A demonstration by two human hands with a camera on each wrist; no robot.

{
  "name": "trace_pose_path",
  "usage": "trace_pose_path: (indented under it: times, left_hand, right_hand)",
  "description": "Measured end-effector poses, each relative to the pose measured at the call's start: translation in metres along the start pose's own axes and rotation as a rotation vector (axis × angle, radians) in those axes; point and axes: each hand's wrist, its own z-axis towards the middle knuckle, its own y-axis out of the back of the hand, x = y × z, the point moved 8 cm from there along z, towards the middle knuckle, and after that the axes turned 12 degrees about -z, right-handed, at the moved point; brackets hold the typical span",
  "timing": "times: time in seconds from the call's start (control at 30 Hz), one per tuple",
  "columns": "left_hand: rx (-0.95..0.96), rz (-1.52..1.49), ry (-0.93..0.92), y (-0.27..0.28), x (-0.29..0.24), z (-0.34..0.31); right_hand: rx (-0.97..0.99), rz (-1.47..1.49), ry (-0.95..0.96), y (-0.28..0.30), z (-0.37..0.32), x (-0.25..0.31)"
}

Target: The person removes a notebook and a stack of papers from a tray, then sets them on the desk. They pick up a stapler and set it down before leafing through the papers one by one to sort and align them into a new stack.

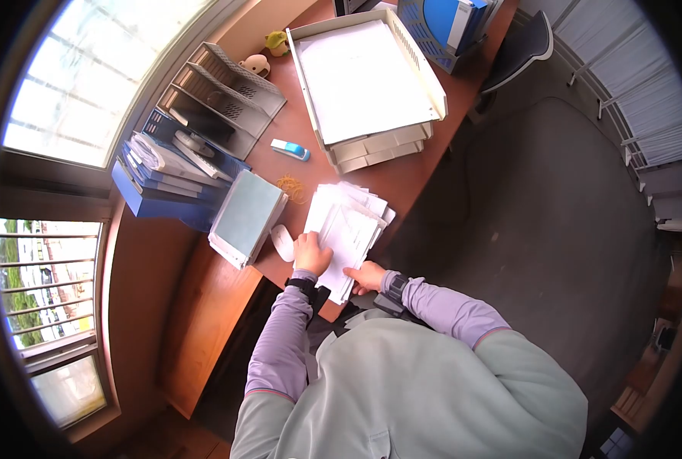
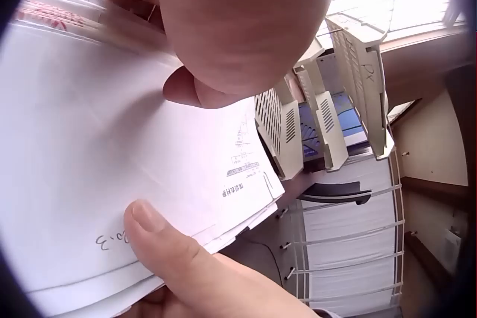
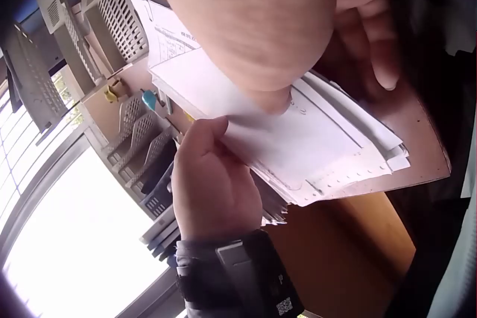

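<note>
A thick stack of papers [image 1: 346, 229] lies at the near end of the desk, its sheets fanned unevenly at the far end. My left hand [image 1: 310, 254] holds the stack's left edge, the thumb over the top sheet in the right wrist view. From the right, my right hand [image 1: 368, 277] grips the near part of the stack. Its thumb [image 2: 153, 221] presses on the top sheet beside some handwriting, with the other fingers under the edge in the left wrist view. The top sheet [image 3: 261, 135] is mostly white, and many sheet edges show below it.
Left of the papers are a white computer mouse [image 1: 283, 242] and a pile with a grey-green cover [image 1: 248, 214]. Rubber bands [image 1: 290, 188] and a blue-and-white stapler-like item [image 1: 290, 149] lie beyond. Stacked trays [image 1: 379, 145], a file rack [image 1: 226, 99] and blue folders [image 1: 161, 180] stand farther off.
</note>
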Motion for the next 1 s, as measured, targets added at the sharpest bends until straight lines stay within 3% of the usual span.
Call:
trace_pose_path:
  times: [0.27, 0.5, 0.57, 0.77, 1.0]
  left_hand:
    - [-0.051, 0.0, -0.021, 0.0, -0.006, -0.004]
    - [-0.118, 0.08, -0.148, 0.018, -0.056, -0.02]
    - [-0.048, -0.116, -0.188, 0.016, -0.064, -0.024]
    - [0.088, -0.057, -0.257, 0.01, -0.074, -0.031]
    - [0.16, -0.086, -0.168, 0.008, -0.07, -0.022]
  right_hand:
    - [-0.039, -0.082, -0.124, 0.013, -0.006, -0.013]
    - [-0.005, -0.069, -0.088, 0.012, 0.0, -0.024]
    - [0.03, -0.006, -0.097, 0.011, 0.003, -0.031]
    - [0.034, 0.13, -0.097, 0.01, 0.013, -0.051]
    - [0.011, 0.112, -0.084, 0.014, 0.009, -0.046]
